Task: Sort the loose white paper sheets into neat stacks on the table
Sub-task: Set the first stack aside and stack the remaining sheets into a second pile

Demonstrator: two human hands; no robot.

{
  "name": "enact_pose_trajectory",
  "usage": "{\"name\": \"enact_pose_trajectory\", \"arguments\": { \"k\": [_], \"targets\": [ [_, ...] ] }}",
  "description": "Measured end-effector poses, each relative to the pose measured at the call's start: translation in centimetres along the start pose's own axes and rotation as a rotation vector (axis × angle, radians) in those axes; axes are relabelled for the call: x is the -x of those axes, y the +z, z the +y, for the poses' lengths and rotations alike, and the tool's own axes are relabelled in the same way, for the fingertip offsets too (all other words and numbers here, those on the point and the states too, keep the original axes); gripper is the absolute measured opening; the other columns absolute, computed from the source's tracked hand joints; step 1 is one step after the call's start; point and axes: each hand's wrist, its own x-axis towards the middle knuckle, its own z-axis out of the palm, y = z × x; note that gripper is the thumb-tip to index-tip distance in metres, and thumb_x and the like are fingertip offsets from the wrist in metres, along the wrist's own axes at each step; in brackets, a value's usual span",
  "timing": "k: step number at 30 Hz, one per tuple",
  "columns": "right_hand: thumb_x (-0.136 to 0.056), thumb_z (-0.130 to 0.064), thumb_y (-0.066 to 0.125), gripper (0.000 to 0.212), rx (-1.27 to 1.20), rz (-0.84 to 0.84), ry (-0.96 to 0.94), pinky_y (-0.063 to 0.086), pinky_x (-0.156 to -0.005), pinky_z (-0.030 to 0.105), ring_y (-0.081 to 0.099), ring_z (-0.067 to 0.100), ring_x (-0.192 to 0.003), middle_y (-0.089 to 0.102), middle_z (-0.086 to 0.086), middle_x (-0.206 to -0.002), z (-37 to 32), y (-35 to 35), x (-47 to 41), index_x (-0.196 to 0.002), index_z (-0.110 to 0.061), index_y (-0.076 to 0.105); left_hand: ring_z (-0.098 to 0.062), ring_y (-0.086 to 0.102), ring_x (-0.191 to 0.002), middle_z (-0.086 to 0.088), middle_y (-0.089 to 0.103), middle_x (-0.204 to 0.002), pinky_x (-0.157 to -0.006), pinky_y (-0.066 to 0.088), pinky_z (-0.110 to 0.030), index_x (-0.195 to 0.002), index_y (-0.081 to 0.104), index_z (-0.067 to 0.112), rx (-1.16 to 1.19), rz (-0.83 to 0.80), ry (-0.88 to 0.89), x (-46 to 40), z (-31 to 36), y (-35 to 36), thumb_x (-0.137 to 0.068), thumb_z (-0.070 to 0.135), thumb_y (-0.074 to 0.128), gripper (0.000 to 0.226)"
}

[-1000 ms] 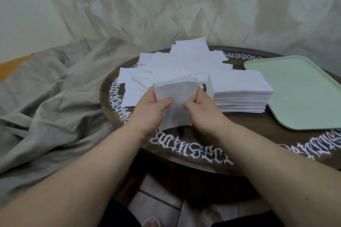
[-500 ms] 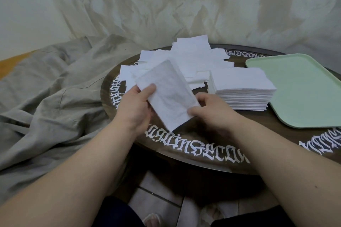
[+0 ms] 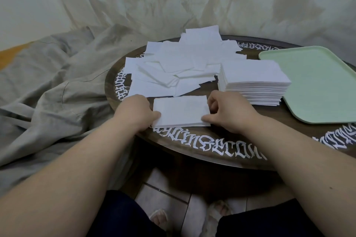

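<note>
1. Since half a second ago the small batch of sheets (image 3: 181, 111) has come down from mid-air, where it was held tilted, and now lies flat on the desk (image 3: 240, 136) near its front edge, long side toward the person.
2. Left hand (image 3: 134, 113): at the batch's left edge, thumb tip touching the lower left corner; the fingers are curled under and mostly hidden, so whether they pinch the paper I cannot tell for sure. It reads as holding the edge.
3. Right hand (image 3: 229, 110): at the right edge, thumb on the lower right corner, fingers curled against the short side, holding the batch square.
4. Loose sheets (image 3: 179, 65): a scattered, overlapping heap behind the batch, spread across the back left part of the desk, some overhanging its far rim.
5. Neat stack (image 3: 254, 81): tall, edges aligned, just right of the heap and just behind the right hand; not touching the batch.
6. Green tray (image 3: 317, 86): on the right side of the desk, its near left edge just beside the stack.
7. Desk is round, dark wood, with white gothic lettering (image 3: 212, 145) round the rim.
8. Grey cloth (image 3: 48, 86) lies crumpled to the left, against the desk's edge; pale draped fabric (image 3: 192, 0) hangs behind.
</note>
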Motion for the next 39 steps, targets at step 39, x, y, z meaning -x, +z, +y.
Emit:
{"name": "enact_pose_trajectory", "arguments": {
  "k": [39],
  "targets": [
    [-0.087,-0.036,0.061,0.015,0.221,-0.099,-0.274,0.034,-0.068,0.025,0.049,0.011,-0.08,0.049,-0.011,-0.087,1.2,0.0,-1.0,-0.09,-0.024,0.07,-0.012,0.056,-0.093,0.006,0.062,-0.1,-0.076,0.037,-0.024,-0.085,0.066,0.026,-0.014,-0.017,0.506,0.7,0.0,1.3,-0.082,0.032,0.067,0.007]
  ]
}}
